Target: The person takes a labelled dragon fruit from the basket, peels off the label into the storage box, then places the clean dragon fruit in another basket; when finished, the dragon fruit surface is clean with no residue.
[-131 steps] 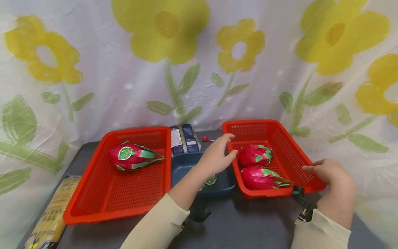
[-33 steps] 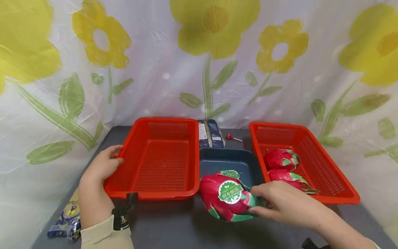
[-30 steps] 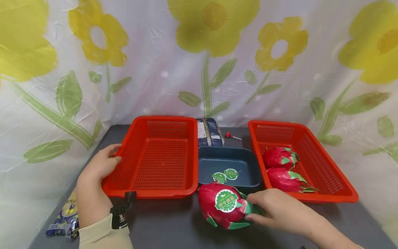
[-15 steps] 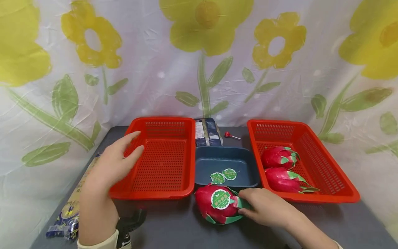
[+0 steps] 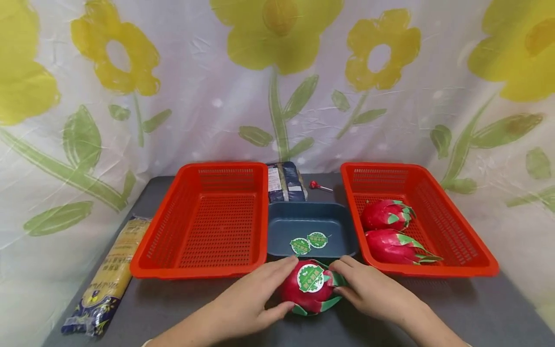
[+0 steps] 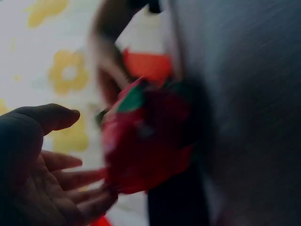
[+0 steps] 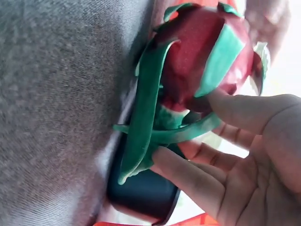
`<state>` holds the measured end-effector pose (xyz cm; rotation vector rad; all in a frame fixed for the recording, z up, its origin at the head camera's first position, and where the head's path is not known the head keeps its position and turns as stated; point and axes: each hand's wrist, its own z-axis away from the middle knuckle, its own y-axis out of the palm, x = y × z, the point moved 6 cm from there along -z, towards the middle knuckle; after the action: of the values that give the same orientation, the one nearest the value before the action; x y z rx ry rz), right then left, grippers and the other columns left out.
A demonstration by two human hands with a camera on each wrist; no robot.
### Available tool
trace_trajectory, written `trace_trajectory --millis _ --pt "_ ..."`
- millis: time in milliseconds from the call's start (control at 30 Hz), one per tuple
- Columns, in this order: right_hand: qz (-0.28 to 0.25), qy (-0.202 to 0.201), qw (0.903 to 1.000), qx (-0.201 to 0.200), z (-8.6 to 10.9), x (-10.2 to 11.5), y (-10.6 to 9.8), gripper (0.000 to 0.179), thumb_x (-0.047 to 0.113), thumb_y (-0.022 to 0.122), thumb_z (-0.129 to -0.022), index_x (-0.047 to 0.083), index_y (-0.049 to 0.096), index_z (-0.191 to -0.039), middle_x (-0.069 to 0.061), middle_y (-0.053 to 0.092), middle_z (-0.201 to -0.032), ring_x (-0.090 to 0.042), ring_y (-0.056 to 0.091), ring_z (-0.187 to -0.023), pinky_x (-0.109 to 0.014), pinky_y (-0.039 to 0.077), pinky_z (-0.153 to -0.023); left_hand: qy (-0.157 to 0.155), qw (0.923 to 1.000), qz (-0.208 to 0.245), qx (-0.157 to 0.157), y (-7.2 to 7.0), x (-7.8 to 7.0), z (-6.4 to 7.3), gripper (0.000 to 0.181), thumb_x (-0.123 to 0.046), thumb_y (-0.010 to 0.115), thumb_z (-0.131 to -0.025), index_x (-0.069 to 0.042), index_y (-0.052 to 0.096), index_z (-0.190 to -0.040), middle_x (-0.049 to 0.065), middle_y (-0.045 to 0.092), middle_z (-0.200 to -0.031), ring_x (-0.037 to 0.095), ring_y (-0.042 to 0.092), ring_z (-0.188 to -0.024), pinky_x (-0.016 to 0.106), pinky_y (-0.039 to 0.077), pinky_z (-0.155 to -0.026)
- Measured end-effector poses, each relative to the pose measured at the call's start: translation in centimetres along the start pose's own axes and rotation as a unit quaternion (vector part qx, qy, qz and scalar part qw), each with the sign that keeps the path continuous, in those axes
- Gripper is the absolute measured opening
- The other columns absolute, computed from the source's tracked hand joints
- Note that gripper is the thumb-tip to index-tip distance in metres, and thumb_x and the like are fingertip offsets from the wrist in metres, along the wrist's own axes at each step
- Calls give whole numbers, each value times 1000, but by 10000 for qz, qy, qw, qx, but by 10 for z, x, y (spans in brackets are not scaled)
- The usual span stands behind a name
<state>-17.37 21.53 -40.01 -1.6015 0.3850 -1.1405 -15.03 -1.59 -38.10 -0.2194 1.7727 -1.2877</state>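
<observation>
A dragon fruit (image 5: 310,289) with a round green-and-white sticker is in front of the blue tray, between both hands. My right hand (image 5: 377,291) holds its leafy green end; in the right wrist view the thumb presses by a leaf and the fingers curl behind the leaves (image 7: 146,117). My left hand (image 5: 247,299) is at the fruit's left side, fingers stretched out and thumb spread away; in the blurred left wrist view the fingertips meet the fruit's skin (image 6: 146,155). Two round green stickers (image 5: 300,246) lie in the blue tray (image 5: 310,214).
An empty red basket (image 5: 221,236) stands on the left, and a second red basket (image 5: 451,236) with two dragon fruits (image 5: 392,246) on the right. A dark blue packet (image 5: 286,182) and a red lollipop (image 5: 314,184) lie behind the tray. A yellow pasta bag (image 5: 110,277) lies far left.
The left basket's dragon fruit was taken out and brought before the tray by my right hand. My left hand has let go of the left basket's rim and moved right to the fruit.
</observation>
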Motion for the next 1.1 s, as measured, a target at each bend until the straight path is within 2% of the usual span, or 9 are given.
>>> trace_trajectory --millis 67,167,300,400,533,667,767,900,1100 --pt "-72 -22 10000 15 -1 0 0 41 41 78 -90 25 64 -125 13 58 -111 -5 59 -95 -24 57 -81 72 9995 -295 61 13 3 1 86 -48 72 -94 -20 29 -163 -3 35 -163 18 38 -144 39 54 -98" --pt "-70 -99 9999 18 -2 7 -3 41 39 76 -92 24 64 -128 13 59 -113 -4 59 -97 -23 56 -82 216 9972 -692 -204 25 9 2 88 -48 73 -93 -14 30 -162 3 33 -163 21 37 -143 38 54 -97" --pt "-25 -101 9999 -122 -7 31 -14 39 42 73 -94 22 70 -128 14 62 -109 -4 59 -94 -23 56 -78 318 9942 -864 -564 33 12 6 85 -48 74 -92 -8 36 -156 6 38 -155 22 43 -133 34 56 -92" --pt "180 -78 9992 -361 -17 54 -21 39 49 76 -89 20 76 -115 16 64 -95 -3 57 -82 -23 55 -69 364 9934 -826 -714 36 11 9 82 -47 75 -92 -7 38 -153 6 39 -152 22 45 -129 35 57 -92" --pt "545 -94 9946 -873 -28 74 -26 26 42 87 -80 21 78 -92 18 63 -77 0 53 -69 -23 50 -60 503 9905 -950 -852 38 7 10 81 -46 73 -94 -4 38 -153 9 39 -153 24 46 -129 36 56 -94" --pt "226 -123 9899 -1393 -27 82 -38 15 31 90 -79 27 76 -83 21 60 -72 0 54 -66 -23 50 -59 557 9878 -1072 -983 41 5 8 80 -47 70 -95 -2 37 -153 11 39 -153 26 48 -130 37 54 -97" --pt "-450 -52 9822 -1824 -26 83 -56 12 28 88 -82 25 77 -85 19 62 -75 -3 58 -65 -25 53 -61 627 9844 -1194 -1131 43 4 8 80 -48 70 -95 0 39 -151 13 41 -152 26 49 -128 36 55 -95" --pt "-934 476 9690 -2236 -45 73 -75 12 27 86 -86 18 79 -90 11 69 -77 -10 62 -66 -30 56 -63 716 9801 -1375 -1241 43 3 8 82 -47 75 -92 1 41 -149 14 43 -150 26 51 -122 33 58 -88" --pt "-749 1486 9649 -2030 -96 36 -69 18 30 85 -85 14 80 -89 3 71 -77 -18 62 -72 -34 55 -66 380 9813 -1561 -1057 42 3 8 86 -50 75 -89 -2 41 -151 12 44 -151 23 52 -121 33 59 -85"
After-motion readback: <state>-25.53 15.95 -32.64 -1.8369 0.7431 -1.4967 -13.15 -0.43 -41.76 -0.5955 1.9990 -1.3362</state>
